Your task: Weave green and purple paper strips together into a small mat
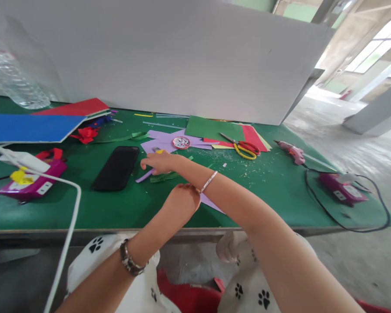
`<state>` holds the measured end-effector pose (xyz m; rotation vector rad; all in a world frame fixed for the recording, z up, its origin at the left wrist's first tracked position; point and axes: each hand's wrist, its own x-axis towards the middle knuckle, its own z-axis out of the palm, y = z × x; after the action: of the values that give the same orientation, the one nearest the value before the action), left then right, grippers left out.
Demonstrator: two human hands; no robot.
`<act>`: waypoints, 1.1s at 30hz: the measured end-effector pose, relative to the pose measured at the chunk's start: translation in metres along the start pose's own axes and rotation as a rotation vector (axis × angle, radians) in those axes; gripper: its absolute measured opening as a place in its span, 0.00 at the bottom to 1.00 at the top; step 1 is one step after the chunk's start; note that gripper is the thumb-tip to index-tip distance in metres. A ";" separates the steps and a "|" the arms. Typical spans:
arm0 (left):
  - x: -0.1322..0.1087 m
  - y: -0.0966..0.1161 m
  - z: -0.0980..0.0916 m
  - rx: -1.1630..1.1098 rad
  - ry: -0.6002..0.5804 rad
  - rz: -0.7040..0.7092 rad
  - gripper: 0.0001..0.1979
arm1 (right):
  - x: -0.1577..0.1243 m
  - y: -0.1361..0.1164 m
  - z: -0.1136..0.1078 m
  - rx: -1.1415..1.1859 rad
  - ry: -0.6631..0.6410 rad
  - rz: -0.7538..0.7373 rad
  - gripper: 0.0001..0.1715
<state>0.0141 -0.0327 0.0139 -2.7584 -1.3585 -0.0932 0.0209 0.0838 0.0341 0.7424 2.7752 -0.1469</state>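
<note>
My right hand (161, 162) reaches across to the left over the table, its fingers curled. A yellow and grey piece (158, 150), its kind unclear, shows at the hand's far side; I cannot see the grip itself. Under those fingers lie a purple paper strip (144, 175) and green paper strips (164, 177). Below the right wrist, my left hand (184, 201) is closed, its fingertips partly covered by the right forearm. A purple paper (211, 203) comes out from beside the left fingers. Just beyond the hands, a round patterned disc (181, 142) rests on purple paper pieces (161, 140).
Scissors (243, 145) lie on green (211, 127) and red sheets. A glue gun (291, 151) and a corded purple power box (342, 189) are right. Left are a black phone (116, 168), another purple box (35, 178), a white cable (75, 204) and a blue board (32, 127).
</note>
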 end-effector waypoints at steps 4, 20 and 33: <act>0.000 -0.001 -0.003 -0.010 -0.011 -0.004 0.08 | 0.002 0.002 0.001 0.002 0.057 0.001 0.12; 0.002 0.000 -0.007 0.001 -0.048 -0.019 0.09 | 0.002 0.005 0.012 -0.037 0.192 0.074 0.11; 0.001 -0.001 -0.014 -0.023 -0.164 -0.019 0.09 | -0.045 0.029 -0.033 0.878 0.844 0.174 0.10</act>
<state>0.0135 -0.0330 0.0275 -2.8276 -1.4283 0.1198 0.0660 0.0930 0.0776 1.5205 3.3287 -1.3579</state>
